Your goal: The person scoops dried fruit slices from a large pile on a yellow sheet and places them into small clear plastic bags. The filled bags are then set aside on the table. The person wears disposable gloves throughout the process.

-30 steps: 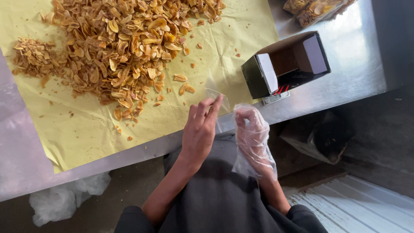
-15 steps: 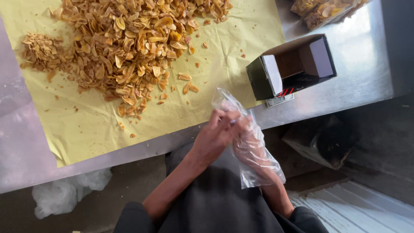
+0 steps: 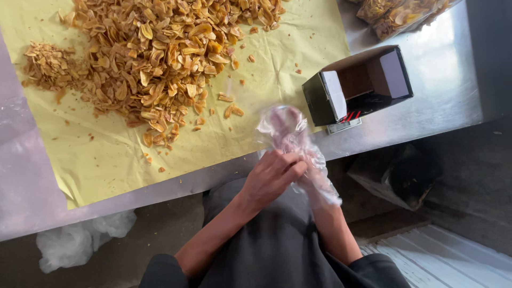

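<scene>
Clear thin plastic covers the right hand [image 3: 290, 140]: a loose glove [image 3: 314, 165] drawn over it, its fingers [image 3: 280, 120] spread open inside the film and holding nothing. The bare left hand [image 3: 272, 176] has its fingers [image 3: 290, 168] pinched shut on the glove at the wrist, and the two hands touch there, just off the near edge of the steel table [image 3: 426, 101].

Just beyond the gloved fingers lies a sheet of yellow paper [image 3: 277, 64] spread over the table. Farther from the fingers and to their left, a big heap of golden fried chips [image 3: 160, 58] sits on that paper, with a few stray pieces scattered between the heap and the hands. To the right of the gloved fingers, near them, an open dark cardboard box [image 3: 357, 85] rests on the bare steel. Beyond the box, at the far right of the table, lie clear bags filled with chips [image 3: 400, 13]. Down to the left of the hands, below the table edge, a crumpled white plastic bag [image 3: 74, 242] lies on the floor.
</scene>
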